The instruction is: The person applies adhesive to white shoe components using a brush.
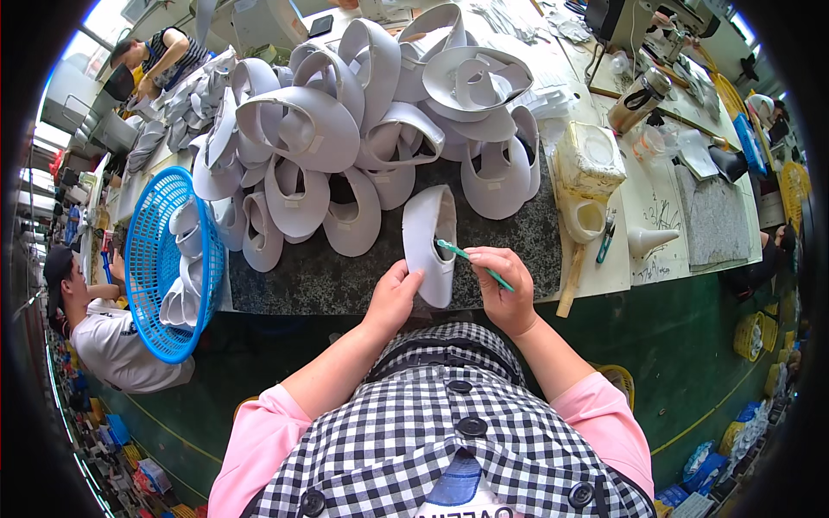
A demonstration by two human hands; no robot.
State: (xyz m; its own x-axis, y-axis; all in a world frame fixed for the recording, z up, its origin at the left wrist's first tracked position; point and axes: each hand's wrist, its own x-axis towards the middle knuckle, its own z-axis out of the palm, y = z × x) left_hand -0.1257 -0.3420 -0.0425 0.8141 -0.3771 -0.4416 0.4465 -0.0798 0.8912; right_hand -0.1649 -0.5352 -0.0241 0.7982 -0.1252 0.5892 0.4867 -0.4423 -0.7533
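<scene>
My left hand (393, 298) is closed on the lower left side of a white shoe upper (422, 250), holding it upright over the table's near edge. The upper's opening faces right. In my right hand (507, 293) is a slim green brush (495, 275), pinched between fingers and thumb. Its tip reaches the edge of the upper's opening; the bristles are too small to make out. Just beyond my hands, a heap of white shoe uppers (300, 129) covers the dark speckled tabletop (363, 281).
At left stands a blue basket (138, 259) with white pieces inside; a person (117, 319) is beside it. To the right are a glue-crusted container (591, 160), a wooden-handled brush (571, 281), a cutter knife (606, 240), a white funnel-shaped piece (652, 240) and a steel flask (639, 99).
</scene>
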